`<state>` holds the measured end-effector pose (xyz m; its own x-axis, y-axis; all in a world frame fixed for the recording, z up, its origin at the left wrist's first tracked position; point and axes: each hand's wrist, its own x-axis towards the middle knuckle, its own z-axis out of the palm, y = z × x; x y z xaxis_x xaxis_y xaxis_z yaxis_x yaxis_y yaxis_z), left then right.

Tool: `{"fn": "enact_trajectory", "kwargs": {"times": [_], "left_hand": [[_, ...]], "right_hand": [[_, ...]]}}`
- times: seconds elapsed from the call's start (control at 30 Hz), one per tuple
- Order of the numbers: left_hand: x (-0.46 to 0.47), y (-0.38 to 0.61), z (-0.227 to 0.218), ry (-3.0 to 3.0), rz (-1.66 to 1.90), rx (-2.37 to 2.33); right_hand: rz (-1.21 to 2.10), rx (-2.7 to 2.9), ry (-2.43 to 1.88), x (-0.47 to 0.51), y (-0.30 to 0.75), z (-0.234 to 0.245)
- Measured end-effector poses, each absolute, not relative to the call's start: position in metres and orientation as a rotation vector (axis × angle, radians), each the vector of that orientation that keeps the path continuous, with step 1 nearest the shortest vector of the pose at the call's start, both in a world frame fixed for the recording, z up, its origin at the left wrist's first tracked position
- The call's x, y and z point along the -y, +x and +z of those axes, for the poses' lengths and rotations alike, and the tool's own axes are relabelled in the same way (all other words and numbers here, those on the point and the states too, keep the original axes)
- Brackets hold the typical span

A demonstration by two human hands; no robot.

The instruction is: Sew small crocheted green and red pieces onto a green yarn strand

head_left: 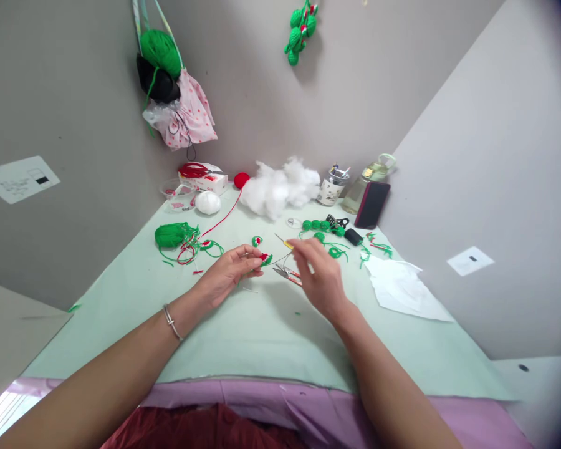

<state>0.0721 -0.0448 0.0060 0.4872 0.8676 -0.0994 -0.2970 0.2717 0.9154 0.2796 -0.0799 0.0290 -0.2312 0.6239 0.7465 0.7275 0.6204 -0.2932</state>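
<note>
My left hand (pixel 231 271) pinches a small red, white and green crocheted piece (pixel 266 259) between thumb and fingertips, above the table. A dark thread stretches from this piece toward my right hand (pixel 320 274). The fingers of that hand are closed on a crochet hook (pixel 287 244) with a yellow grip, its thin metal tip pointing up and left. Under the right hand lie thread snips (pixel 287 274) with orange handles, partly covered by the fingers. Just beyond the left fingertips rests a second small crocheted piece (pixel 257 241) in similar colours.
Green yarn (pixel 175 235) and loose strands lie at left. Behind are a white yarn ball (pixel 208 202), red yarn (pixel 241 181), red scissors (pixel 194 170) and white stuffing (pixel 280 190). At right are green crocheted balls (pixel 315 224), a phone (pixel 373 206), a bottle (pixel 355 193) and white paper (pixel 404 290).
</note>
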Motion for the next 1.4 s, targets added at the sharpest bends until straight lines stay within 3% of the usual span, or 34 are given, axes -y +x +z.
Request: {"fn": "enact_trajectory", "kwargs": {"times": [0.13,0.27,0.43,0.63,1.07,1.4], "left_hand": [[0.042,0.072,0.0,1.122,0.944,-0.772],[0.039,0.072,-0.005,1.191,0.99,-0.808],[0.039,0.072,-0.005,1.171,1.005,-0.832],[0.041,0.073,-0.003,1.158,0.986,-0.819],[0.042,0.073,-0.005,1.184,0.963,-0.811],[0.04,0.068,0.005,1.222,0.847,-0.806]], "right_hand": [[-0.125,1.4,-1.259,0.076,0.311,0.048],[-0.056,1.092,-1.158,0.071,0.334,0.058],[0.173,1.487,-1.168,0.076,0.308,0.05],[-0.191,2.071,-1.217,0.084,0.268,0.029],[-0.506,2.214,-1.308,0.083,0.266,0.023],[-0.269,2.192,-1.319,0.082,0.273,0.023]]}}
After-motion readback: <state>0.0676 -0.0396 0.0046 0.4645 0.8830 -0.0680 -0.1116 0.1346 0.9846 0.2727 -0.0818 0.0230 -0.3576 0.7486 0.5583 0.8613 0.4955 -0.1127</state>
